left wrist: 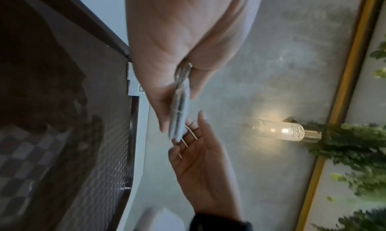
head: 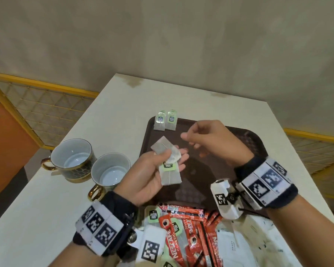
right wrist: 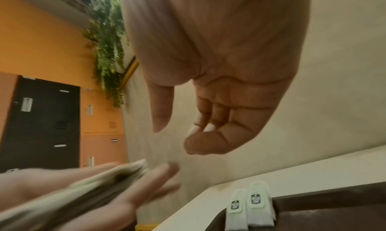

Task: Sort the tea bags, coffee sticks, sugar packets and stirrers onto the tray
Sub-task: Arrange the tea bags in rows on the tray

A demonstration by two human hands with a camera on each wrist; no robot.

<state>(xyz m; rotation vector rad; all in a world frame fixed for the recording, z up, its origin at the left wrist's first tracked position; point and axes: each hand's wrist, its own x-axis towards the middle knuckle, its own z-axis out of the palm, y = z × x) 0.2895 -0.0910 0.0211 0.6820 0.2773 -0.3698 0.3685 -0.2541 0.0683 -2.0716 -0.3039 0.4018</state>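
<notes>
My left hand (head: 174,157) hovers over the brown tray (head: 239,139) and holds a small stack of grey tea bags (head: 169,170) with green tags, thumb on top. In the left wrist view the tea bags (left wrist: 179,115) show edge-on in the left hand (left wrist: 167,102). My right hand (head: 190,140) hangs just right of them, fingers loosely curled, holding nothing; the right wrist view shows the right hand (right wrist: 177,135) empty too. Two tea bags (head: 165,122) lie side by side at the tray's far left corner, also seen as two tea bags (right wrist: 248,206) from the right wrist.
A mixed pile lies at the table's near edge: red coffee sticks (head: 183,228), more tea bags (head: 152,215) and white sugar packets (head: 229,245). Two white cups (head: 73,158) (head: 110,170) with gold handles stand left of the tray. A wall rises behind the table.
</notes>
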